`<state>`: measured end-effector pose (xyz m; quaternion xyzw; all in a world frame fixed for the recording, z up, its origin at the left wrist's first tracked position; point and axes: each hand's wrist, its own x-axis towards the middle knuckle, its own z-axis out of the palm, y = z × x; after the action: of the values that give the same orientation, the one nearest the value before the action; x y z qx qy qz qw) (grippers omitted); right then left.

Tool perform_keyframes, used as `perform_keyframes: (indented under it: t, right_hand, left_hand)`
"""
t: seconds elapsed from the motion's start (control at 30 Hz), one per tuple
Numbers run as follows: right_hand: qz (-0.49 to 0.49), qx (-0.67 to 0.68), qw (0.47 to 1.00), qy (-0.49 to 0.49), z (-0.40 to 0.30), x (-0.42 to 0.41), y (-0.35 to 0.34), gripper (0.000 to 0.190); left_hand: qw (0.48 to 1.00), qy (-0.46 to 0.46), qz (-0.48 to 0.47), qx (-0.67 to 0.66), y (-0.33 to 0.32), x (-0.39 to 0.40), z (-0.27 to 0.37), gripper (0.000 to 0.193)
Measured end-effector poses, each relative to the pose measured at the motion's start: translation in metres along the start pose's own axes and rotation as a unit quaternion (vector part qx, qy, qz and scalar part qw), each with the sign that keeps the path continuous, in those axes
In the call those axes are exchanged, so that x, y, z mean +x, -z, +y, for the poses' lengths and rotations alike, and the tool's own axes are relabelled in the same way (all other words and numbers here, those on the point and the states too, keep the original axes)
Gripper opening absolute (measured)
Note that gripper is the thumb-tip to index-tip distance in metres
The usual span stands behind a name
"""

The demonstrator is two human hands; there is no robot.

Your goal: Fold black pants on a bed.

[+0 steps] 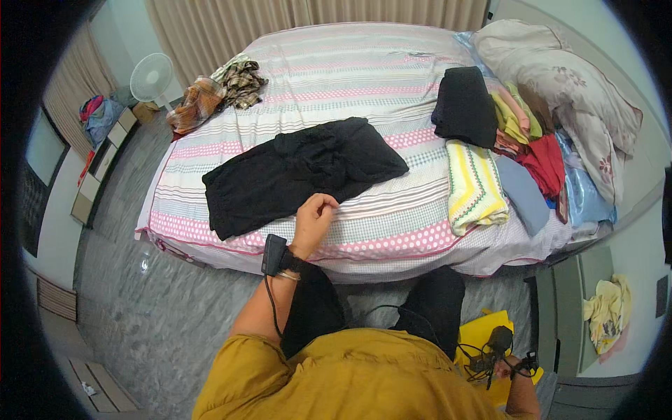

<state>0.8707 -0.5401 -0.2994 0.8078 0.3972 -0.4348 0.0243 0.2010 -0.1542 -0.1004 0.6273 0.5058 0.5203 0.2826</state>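
A black garment (294, 163), probably trousers, lies folded lengthwise across the bed in front of me. At its near edge, my left hand (315, 218) rests with the fingers curled in and nothing visible in them. A black device (274, 255) is strapped to that wrist, and a cable runs from it. Low on the right, my right hand (505, 366) is down beside my leg, partly hidden by black cables (478, 362). Whether it grips them cannot be seen. Behind the cables is a yellow object (485, 325).
The striped bedsheet (336, 105) carries a folded black cloth (464, 105), a white-and-yellow towel (475, 186), a red cloth (543, 163) and a floral quilt (567, 79). Plaid clothes (197, 105) lie at the bed's left edge, near a standing fan (151, 77). Grey floor (157, 315) surrounds me.
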Motion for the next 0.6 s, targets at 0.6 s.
perform_keyframes:
  t: [0.6]
  right_hand:
    - [0.141, -0.379, 0.91, 0.088, -0.183, -0.018, 0.069, 0.022]
  left_hand:
    - [0.949, -0.05, 0.033, 0.309, 0.033, 0.079, -0.027, 0.038]
